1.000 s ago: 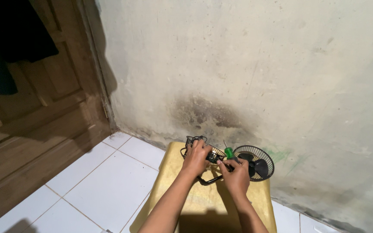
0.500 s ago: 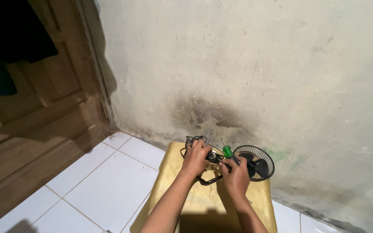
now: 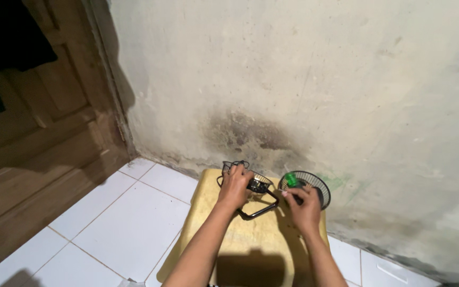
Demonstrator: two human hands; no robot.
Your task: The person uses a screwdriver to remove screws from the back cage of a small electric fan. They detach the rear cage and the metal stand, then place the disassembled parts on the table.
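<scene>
Your left hand (image 3: 235, 187) clamps the small black fan body (image 3: 257, 186) on the yellow table (image 3: 251, 239), steadying it. Your right hand (image 3: 304, 204), at 3 o'clock of it, grips a green-handled screwdriver (image 3: 291, 179) beside the round grille (image 3: 314, 186).

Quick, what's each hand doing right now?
Left hand: closed on the black fan part.
Right hand: holding a green-handled tool.

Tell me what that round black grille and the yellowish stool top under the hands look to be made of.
The round black grille looks like thin metal wire with a dark coating: fine spokes you can see through. The yellowish stool top looks like moulded plastic, matte and worn, with rounded edges; painted wood cannot be ruled out.
</scene>
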